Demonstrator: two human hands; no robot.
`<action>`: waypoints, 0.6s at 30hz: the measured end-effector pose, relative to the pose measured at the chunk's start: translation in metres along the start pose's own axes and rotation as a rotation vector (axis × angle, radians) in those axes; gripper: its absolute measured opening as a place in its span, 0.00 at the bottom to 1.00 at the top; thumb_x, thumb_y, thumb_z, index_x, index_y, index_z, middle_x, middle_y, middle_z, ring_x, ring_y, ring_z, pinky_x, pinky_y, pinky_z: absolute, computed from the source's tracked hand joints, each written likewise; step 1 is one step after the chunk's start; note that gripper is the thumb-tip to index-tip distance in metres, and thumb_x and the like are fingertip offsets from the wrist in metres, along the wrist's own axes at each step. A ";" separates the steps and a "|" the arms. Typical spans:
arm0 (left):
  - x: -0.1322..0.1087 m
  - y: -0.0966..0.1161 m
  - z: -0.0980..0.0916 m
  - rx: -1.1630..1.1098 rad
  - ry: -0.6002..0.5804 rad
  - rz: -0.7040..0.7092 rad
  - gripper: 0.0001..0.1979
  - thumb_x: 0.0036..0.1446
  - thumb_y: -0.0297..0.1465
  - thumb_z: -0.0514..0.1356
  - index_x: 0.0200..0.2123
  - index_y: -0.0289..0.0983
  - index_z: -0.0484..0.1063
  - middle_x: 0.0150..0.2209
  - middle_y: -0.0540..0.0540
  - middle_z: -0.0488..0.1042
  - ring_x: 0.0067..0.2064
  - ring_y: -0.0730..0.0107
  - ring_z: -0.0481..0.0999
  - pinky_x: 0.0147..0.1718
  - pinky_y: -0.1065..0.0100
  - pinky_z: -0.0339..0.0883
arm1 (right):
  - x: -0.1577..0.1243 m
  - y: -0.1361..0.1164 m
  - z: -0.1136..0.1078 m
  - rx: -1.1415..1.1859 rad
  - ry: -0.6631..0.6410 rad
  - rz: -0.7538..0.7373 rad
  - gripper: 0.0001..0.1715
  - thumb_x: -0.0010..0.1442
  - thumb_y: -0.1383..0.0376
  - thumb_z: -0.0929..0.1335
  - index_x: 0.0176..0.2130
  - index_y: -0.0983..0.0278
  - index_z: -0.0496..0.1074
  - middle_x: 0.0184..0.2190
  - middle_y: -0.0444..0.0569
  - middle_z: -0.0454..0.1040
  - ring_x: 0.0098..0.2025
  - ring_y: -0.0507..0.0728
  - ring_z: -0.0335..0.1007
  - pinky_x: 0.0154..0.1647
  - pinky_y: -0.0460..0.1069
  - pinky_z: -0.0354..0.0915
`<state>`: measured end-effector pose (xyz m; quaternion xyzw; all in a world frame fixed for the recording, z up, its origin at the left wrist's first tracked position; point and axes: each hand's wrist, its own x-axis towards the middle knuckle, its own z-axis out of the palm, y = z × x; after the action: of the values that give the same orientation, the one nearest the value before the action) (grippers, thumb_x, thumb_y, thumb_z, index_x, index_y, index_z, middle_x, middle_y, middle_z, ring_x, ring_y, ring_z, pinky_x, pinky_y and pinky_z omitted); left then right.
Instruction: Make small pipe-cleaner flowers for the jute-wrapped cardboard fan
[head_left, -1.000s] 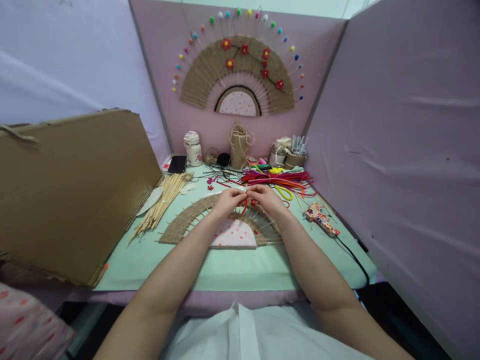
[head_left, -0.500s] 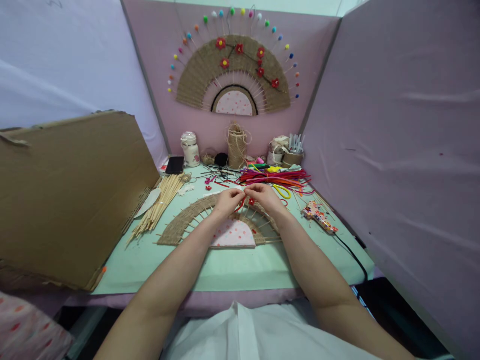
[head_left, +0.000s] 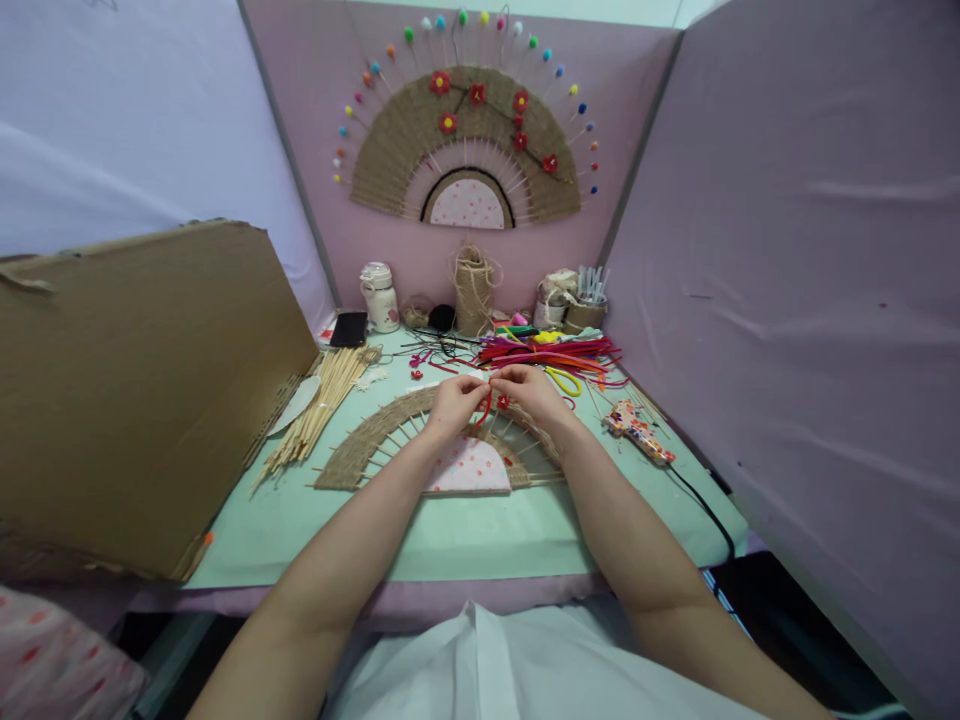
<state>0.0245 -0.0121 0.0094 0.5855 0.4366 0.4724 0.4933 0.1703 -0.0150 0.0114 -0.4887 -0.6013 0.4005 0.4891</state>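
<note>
My left hand (head_left: 458,402) and my right hand (head_left: 527,392) meet fingertip to fingertip above the fan on the table. Both are closed in a pinch on a red pipe cleaner (head_left: 486,410), whose loose end hangs below the fingers. Under them lies the half-round twine-woven fan (head_left: 352,455), with thin sticks as ribs and a white, pink-dotted half-circle (head_left: 469,468) at its base. A small red flower (head_left: 503,402) sits on the fan beside my right fingers. My hands and forearms hide parts of the fan.
Behind my hands lie a bundle of red pipe cleaners (head_left: 547,353) and yellow-handled scissors (head_left: 564,381). Bamboo sticks (head_left: 322,405) and a large cardboard sheet (head_left: 142,400) are on the left. A patterned glue gun (head_left: 637,432) with a cord lies right. A finished fan (head_left: 390,140) hangs on the back wall.
The loose end of the red pipe cleaner below my fingers has shifted slightly and hangs more upright. Both hands stay almost in place, still pinching.
</note>
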 end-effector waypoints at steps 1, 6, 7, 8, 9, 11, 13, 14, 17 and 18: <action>0.000 0.000 0.000 0.004 -0.007 -0.002 0.07 0.44 0.32 0.62 0.25 0.33 0.73 0.19 0.50 0.69 0.21 0.76 0.65 0.23 0.72 0.60 | 0.000 0.000 0.000 0.001 -0.011 0.001 0.12 0.45 0.60 0.69 0.29 0.66 0.72 0.26 0.43 0.71 0.28 0.50 0.62 0.31 0.46 0.58; 0.002 -0.003 0.000 -0.083 -0.041 -0.063 0.07 0.43 0.32 0.63 0.24 0.32 0.72 0.19 0.51 0.69 0.21 0.77 0.65 0.24 0.72 0.61 | -0.001 -0.001 0.001 0.061 -0.073 0.045 0.13 0.45 0.58 0.70 0.27 0.65 0.70 0.23 0.40 0.67 0.24 0.48 0.57 0.26 0.44 0.54; 0.002 -0.004 0.000 -0.116 -0.048 -0.085 0.07 0.43 0.32 0.63 0.24 0.32 0.72 0.19 0.51 0.69 0.21 0.78 0.65 0.24 0.72 0.60 | -0.001 -0.001 0.001 0.086 -0.089 0.058 0.13 0.45 0.58 0.70 0.27 0.65 0.69 0.22 0.40 0.67 0.23 0.47 0.57 0.25 0.44 0.53; 0.003 -0.005 0.000 -0.152 -0.060 -0.106 0.07 0.43 0.32 0.64 0.24 0.32 0.72 0.19 0.51 0.68 0.21 0.78 0.64 0.23 0.72 0.60 | -0.001 -0.001 0.001 0.111 -0.104 0.069 0.14 0.44 0.57 0.70 0.27 0.65 0.69 0.23 0.41 0.67 0.23 0.47 0.56 0.24 0.44 0.53; 0.004 -0.006 -0.001 -0.186 -0.077 -0.125 0.08 0.42 0.32 0.64 0.24 0.32 0.72 0.19 0.51 0.68 0.20 0.79 0.64 0.23 0.72 0.59 | -0.001 0.000 0.001 0.134 -0.117 0.078 0.14 0.44 0.57 0.70 0.27 0.65 0.69 0.23 0.41 0.67 0.23 0.47 0.57 0.24 0.44 0.53; 0.005 -0.007 -0.002 -0.245 -0.125 -0.158 0.08 0.42 0.32 0.65 0.23 0.32 0.71 0.19 0.51 0.67 0.20 0.79 0.63 0.22 0.73 0.58 | -0.001 0.001 0.001 0.169 -0.138 0.084 0.15 0.44 0.57 0.71 0.27 0.65 0.68 0.23 0.41 0.67 0.24 0.48 0.58 0.25 0.44 0.54; 0.006 -0.007 -0.005 -0.283 -0.185 -0.186 0.09 0.42 0.32 0.66 0.23 0.32 0.71 0.19 0.51 0.67 0.20 0.80 0.63 0.22 0.73 0.58 | -0.001 0.002 0.001 0.203 -0.161 0.090 0.15 0.43 0.56 0.71 0.27 0.65 0.69 0.23 0.41 0.68 0.25 0.48 0.59 0.26 0.45 0.56; 0.006 -0.006 -0.007 -0.296 -0.220 -0.200 0.09 0.41 0.31 0.66 0.23 0.32 0.70 0.20 0.50 0.67 0.21 0.80 0.64 0.23 0.73 0.58 | -0.001 0.002 0.000 0.222 -0.175 0.094 0.15 0.43 0.56 0.71 0.27 0.65 0.69 0.23 0.42 0.68 0.25 0.49 0.60 0.27 0.45 0.57; 0.006 -0.004 -0.014 -0.322 -0.330 -0.257 0.10 0.39 0.31 0.68 0.23 0.32 0.71 0.21 0.49 0.68 0.22 0.80 0.65 0.24 0.73 0.60 | -0.002 0.003 -0.001 0.254 -0.222 0.115 0.16 0.42 0.56 0.72 0.28 0.65 0.70 0.23 0.42 0.68 0.26 0.49 0.62 0.29 0.46 0.58; 0.006 -0.003 -0.016 -0.324 -0.365 -0.277 0.11 0.38 0.31 0.69 0.23 0.31 0.72 0.21 0.49 0.69 0.22 0.80 0.65 0.25 0.74 0.60 | -0.002 0.003 -0.001 0.254 -0.239 0.120 0.17 0.42 0.56 0.72 0.29 0.65 0.70 0.23 0.42 0.68 0.26 0.49 0.62 0.29 0.46 0.58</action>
<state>0.0091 -0.0035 0.0087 0.5090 0.3353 0.3510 0.7109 0.1723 -0.0159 0.0083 -0.4069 -0.5693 0.5571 0.4472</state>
